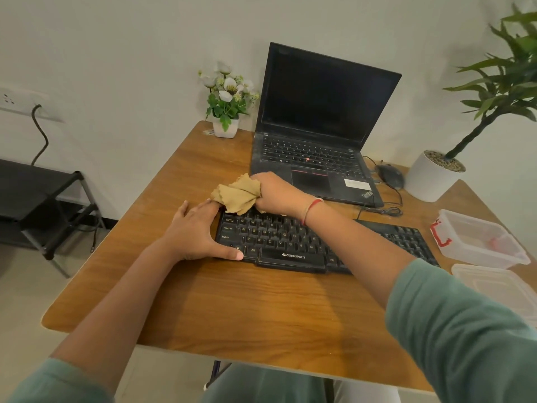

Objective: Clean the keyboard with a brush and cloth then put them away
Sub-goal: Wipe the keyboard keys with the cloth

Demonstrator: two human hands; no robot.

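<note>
Right hand [274, 193]: clenched around a bunched tan cloth with pinked edges [236, 194]. The cloth's loose folds stick out to the left of the fist, over the far left corner of the black Zebronics keyboard [290, 242]. The fist sits on the top key rows. A red thread band [312, 206] circles that wrist.

Left hand [197, 231]: spread and relaxed, grasping nothing, braced against the keyboard's left end. The thumb presses the near left corner and the fingers run straight along the left edge. Their tips are hidden behind the cloth.

The keyboard lies flat on the brown wood-grain table [261, 301], angled slightly, right end partly covered by the right forearm. Both arms wear green sleeves pushed up.

Behind the keyboard: an open black laptop [319, 126], screen dark. A black corded mouse [390, 174] sits just right of it, its cable looped on the table.

Right of the keyboard: a clear plastic box with a red clip [479, 239]. Nearer the table edge, a clear plastic lid [499, 283].

Far left corner of the table: white flowers in a small white pot [226, 128]. Far right: a green leafy plant in a round white pot [433, 178].

Left of the table: a black metal rack [43, 199] on the floor, a white wall socket [17, 101] above it with a dark cable plugged in.
</note>
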